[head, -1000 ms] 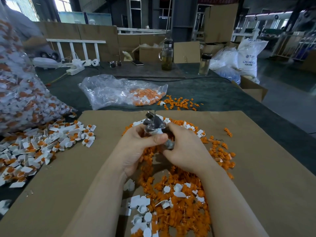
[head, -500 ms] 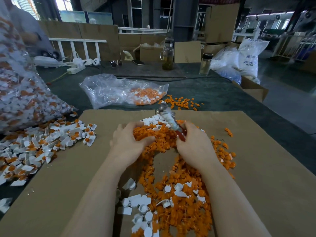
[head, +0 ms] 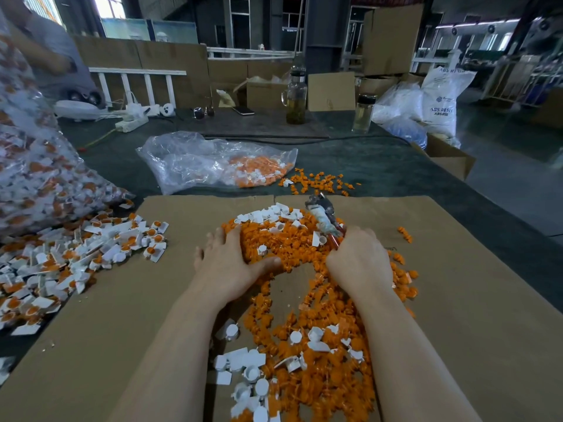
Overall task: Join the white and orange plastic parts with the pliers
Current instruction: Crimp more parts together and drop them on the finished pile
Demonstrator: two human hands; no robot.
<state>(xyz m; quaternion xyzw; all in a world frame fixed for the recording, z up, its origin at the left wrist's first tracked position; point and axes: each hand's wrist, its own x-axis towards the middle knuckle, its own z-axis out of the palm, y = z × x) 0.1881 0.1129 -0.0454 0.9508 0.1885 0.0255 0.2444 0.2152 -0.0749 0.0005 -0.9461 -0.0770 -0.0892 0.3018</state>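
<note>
Right hand [head: 359, 263] grips the pliers [head: 324, 219], nose tilted up and away. Left hand [head: 231, 263] rests flat, fingers relaxed, on the orange parts [head: 289, 248]

Left hand [head: 231, 263] no longer up at pliers [head: 324, 219]. Now down on orange pile [head: 292, 248], fingers spread, thumb in parts. Right hand [head: 359, 260] lower too, at pile's edge, holding pliers alone. Pliers now tip up and away, head over white parts [head: 274, 214].
</note>
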